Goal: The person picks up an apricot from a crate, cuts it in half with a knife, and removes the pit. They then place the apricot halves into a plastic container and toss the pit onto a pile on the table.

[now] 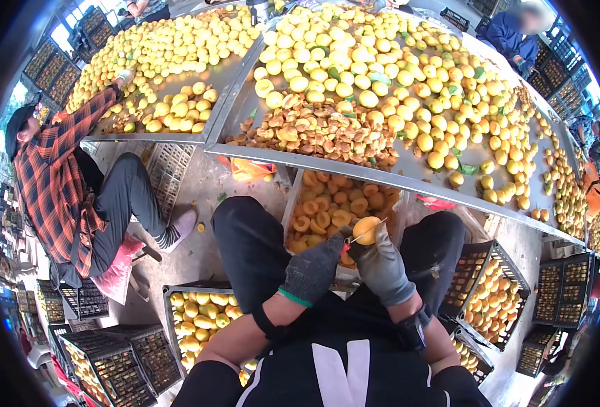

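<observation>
My left hand (pixel 311 273), in a dark knitted glove with a green cuff, is closed around a small knife (pixel 345 248) with a red part at its handle. The thin blade lies across a yellow-orange apricot (pixel 364 232). My right hand (pixel 385 270), in a grey coated glove, grips that apricot between thumb and fingers. Just beyond both hands, a crate (pixel 290 211) between my knees holds apricot halves (pixel 341 217). On the metal table's near edge lies a heap of brown apricot pits (pixel 327 132).
Whole apricots (pixel 435 102) cover much of the metal table (pixel 300 161). Crates of apricots stand beside me, at left (pixel 168 293) and right (pixel 525 288). A seated person in a plaid shirt (pixel 52 193) reaches over the left table. Another person (pixel 510 41) is at the far right.
</observation>
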`<state>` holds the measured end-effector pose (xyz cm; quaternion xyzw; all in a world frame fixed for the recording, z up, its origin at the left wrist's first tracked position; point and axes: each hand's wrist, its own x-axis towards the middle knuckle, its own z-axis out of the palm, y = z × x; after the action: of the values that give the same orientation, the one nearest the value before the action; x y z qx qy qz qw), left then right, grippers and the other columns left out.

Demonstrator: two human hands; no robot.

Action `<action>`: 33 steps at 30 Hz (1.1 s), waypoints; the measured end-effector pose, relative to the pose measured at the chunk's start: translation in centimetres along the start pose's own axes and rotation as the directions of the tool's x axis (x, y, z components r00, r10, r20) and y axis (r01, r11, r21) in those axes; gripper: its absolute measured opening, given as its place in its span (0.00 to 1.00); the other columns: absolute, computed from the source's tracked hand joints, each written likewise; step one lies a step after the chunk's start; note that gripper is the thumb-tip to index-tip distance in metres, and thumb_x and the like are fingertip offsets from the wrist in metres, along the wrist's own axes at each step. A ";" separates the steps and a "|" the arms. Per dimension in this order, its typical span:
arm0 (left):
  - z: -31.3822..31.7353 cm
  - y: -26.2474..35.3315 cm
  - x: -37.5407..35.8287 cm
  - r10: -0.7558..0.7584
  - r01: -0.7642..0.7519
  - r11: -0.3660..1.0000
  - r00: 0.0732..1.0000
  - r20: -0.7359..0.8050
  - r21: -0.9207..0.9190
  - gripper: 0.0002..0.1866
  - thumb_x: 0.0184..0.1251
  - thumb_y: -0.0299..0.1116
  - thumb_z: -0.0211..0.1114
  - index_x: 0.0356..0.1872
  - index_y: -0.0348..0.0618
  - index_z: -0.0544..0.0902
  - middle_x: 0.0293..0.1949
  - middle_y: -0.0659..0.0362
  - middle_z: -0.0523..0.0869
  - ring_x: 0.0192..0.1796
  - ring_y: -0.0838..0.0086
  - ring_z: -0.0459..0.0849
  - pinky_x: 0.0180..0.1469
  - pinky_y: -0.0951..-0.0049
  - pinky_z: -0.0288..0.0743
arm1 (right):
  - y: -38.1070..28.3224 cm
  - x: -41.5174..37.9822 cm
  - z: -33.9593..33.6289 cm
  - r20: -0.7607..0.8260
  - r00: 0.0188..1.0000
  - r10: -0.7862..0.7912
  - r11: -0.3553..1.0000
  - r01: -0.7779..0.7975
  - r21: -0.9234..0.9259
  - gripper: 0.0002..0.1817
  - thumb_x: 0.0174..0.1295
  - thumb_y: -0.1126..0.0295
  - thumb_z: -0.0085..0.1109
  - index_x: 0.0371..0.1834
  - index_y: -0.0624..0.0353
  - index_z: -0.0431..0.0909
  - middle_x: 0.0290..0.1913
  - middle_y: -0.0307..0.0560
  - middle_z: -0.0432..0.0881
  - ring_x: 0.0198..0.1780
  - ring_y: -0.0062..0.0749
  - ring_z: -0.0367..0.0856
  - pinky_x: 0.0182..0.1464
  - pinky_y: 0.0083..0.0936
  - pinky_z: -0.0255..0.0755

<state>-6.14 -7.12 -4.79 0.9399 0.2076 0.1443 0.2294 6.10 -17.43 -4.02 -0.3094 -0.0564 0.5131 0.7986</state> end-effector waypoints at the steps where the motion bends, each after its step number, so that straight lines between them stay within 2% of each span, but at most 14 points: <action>1: 0.0 -0.2 0.0 0.017 -0.017 1.000 1.000 -0.012 0.005 0.12 0.63 0.32 0.58 0.47 0.43 0.78 0.31 0.50 0.84 0.31 0.57 0.84 0.30 0.59 0.76 | 0.0 0.2 0.0 -0.021 1.000 -0.001 1.000 0.001 0.000 0.25 0.71 0.53 0.43 0.61 0.63 0.66 0.56 0.52 0.75 0.60 0.37 0.71 0.67 0.36 0.61; 9: -0.1 -0.9 0.1 0.017 -0.019 0.999 0.999 0.034 0.039 0.14 0.62 0.31 0.58 0.50 0.44 0.77 0.34 0.52 0.84 0.31 0.59 0.84 0.30 0.61 0.77 | -0.2 0.2 0.1 -0.011 0.995 0.100 0.983 -0.097 0.154 0.24 0.73 0.54 0.40 0.59 0.64 0.66 0.56 0.51 0.75 0.58 0.34 0.72 0.66 0.35 0.63; 15: -0.9 -0.4 -0.3 -0.099 0.109 0.993 0.978 0.182 -0.049 0.16 0.66 0.36 0.55 0.53 0.43 0.75 0.34 0.49 0.83 0.32 0.55 0.84 0.30 0.57 0.76 | -0.4 0.4 -0.3 0.013 0.998 -0.067 0.935 0.067 -0.348 0.27 0.71 0.49 0.43 0.58 0.62 0.67 0.53 0.50 0.76 0.54 0.36 0.75 0.58 0.33 0.70; 17: -1.5 -0.3 -1.0 -0.262 0.314 0.910 0.942 0.210 -0.270 0.17 0.65 0.38 0.59 0.52 0.41 0.74 0.34 0.46 0.84 0.34 0.51 0.83 0.32 0.56 0.76 | -0.6 0.6 -0.6 -0.099 0.951 -0.293 0.763 0.171 -0.623 0.26 0.70 0.48 0.45 0.56 0.60 0.68 0.49 0.46 0.77 0.50 0.34 0.76 0.51 0.31 0.74; 18: -2.2 -0.5 -1.0 -0.260 0.313 0.911 0.942 0.213 -0.269 0.17 0.65 0.38 0.59 0.52 0.41 0.74 0.34 0.46 0.84 0.34 0.51 0.83 0.32 0.56 0.76 | -0.9 0.8 -0.9 -0.102 0.950 -0.295 0.765 0.170 -0.622 0.26 0.70 0.48 0.45 0.56 0.60 0.68 0.49 0.46 0.77 0.50 0.34 0.76 0.51 0.31 0.74; 19: -3.7 -0.3 -0.6 -0.223 0.246 0.886 0.969 0.104 -0.394 0.19 0.63 0.38 0.62 0.52 0.41 0.73 0.35 0.46 0.83 0.36 0.50 0.83 0.34 0.56 0.76 | -1.4 0.9 -1.5 -0.134 0.986 -0.100 0.938 0.048 -0.344 0.28 0.69 0.44 0.43 0.56 0.58 0.69 0.48 0.46 0.77 0.46 0.30 0.76 0.45 0.27 0.73; 21: -5.6 -0.2 0.4 -0.201 0.189 0.854 0.979 0.029 -0.485 0.26 0.57 0.40 0.70 0.54 0.42 0.73 0.39 0.46 0.84 0.40 0.50 0.83 0.41 0.58 0.77 | -1.5 0.7 -1.3 -0.166 0.962 0.216 0.976 -0.208 0.066 0.33 0.66 0.37 0.38 0.57 0.54 0.70 0.47 0.46 0.78 0.38 0.25 0.76 0.33 0.22 0.67; 22: -6.2 0.0 1.1 -0.205 0.193 0.852 0.978 0.030 -0.486 0.26 0.57 0.40 0.70 0.54 0.42 0.73 0.39 0.46 0.84 0.40 0.50 0.83 0.41 0.58 0.77 | -1.0 0.3 -1.0 -0.167 0.961 0.220 0.975 -0.211 0.065 0.33 0.66 0.37 0.38 0.57 0.54 0.70 0.47 0.46 0.78 0.38 0.25 0.76 0.33 0.22 0.67; 24: -7.1 0.6 2.1 -0.060 0.100 0.892 0.993 0.104 -0.441 0.32 0.53 0.47 0.72 0.57 0.45 0.72 0.43 0.48 0.83 0.41 0.53 0.84 0.42 0.60 0.77 | -0.1 -0.7 -0.5 0.042 0.992 0.123 0.901 -0.093 -0.423 0.32 0.67 0.38 0.37 0.58 0.52 0.70 0.48 0.47 0.79 0.42 0.28 0.78 0.35 0.27 0.72; 25: -6.9 0.5 2.4 -0.061 0.101 0.892 0.993 0.104 -0.440 0.32 0.53 0.47 0.72 0.57 0.45 0.72 0.43 0.48 0.83 0.41 0.53 0.84 0.42 0.60 0.77 | -1.2 -1.3 3.1 -0.132 0.918 0.375 0.927 -0.375 0.024 0.32 0.68 0.39 0.35 0.59 0.55 0.69 0.49 0.48 0.79 0.46 0.31 0.80 0.40 0.27 0.76; 30: -6.2 0.6 2.7 0.255 -0.210 0.897 0.965 0.068 -0.390 0.36 0.47 0.58 0.71 0.56 0.49 0.75 0.40 0.53 0.83 0.37 0.57 0.84 0.38 0.63 0.78 | 0.4 -1.7 0.1 0.031 0.948 0.316 0.948 -0.315 -0.047 0.30 0.70 0.50 0.41 0.64 0.64 0.62 0.54 0.51 0.76 0.53 0.36 0.78 0.55 0.27 0.73; 31: -6.2 0.9 2.7 0.260 -0.213 0.895 0.963 0.071 -0.393 0.36 0.47 0.58 0.71 0.56 0.49 0.75 0.40 0.53 0.83 0.37 0.57 0.84 0.38 0.63 0.78 | 0.5 -1.9 -0.2 0.137 0.986 0.094 0.828 -0.002 -0.561 0.28 0.70 0.55 0.43 0.65 0.65 0.58 0.55 0.50 0.75 0.54 0.36 0.77 0.58 0.27 0.71; 32: -6.3 1.2 2.7 0.290 -0.266 0.923 0.956 0.048 -0.279 0.36 0.43 0.58 0.73 0.53 0.48 0.78 0.35 0.55 0.82 0.33 0.59 0.84 0.34 0.64 0.77 | 0.6 -2.1 -0.5 0.335 0.941 -0.041 0.400 0.323 -0.858 0.27 0.71 0.61 0.45 0.67 0.65 0.55 0.57 0.50 0.73 0.56 0.36 0.76 0.60 0.27 0.69; 33: -6.3 1.4 2.7 0.321 -0.313 0.936 0.947 0.025 -0.158 0.36 0.40 0.58 0.74 0.49 0.47 0.80 0.30 0.58 0.81 0.29 0.61 0.83 0.31 0.65 0.76 | 1.1 -2.4 -1.3 0.419 0.902 -0.106 0.253 0.432 -0.866 0.30 0.67 0.69 0.51 0.69 0.65 0.52 0.58 0.50 0.72 0.58 0.34 0.74 0.60 0.24 0.68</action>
<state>-5.67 -4.63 1.75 0.9442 0.0358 0.1708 0.2792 4.70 -19.76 -5.14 -0.6284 -0.5091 0.2720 0.5214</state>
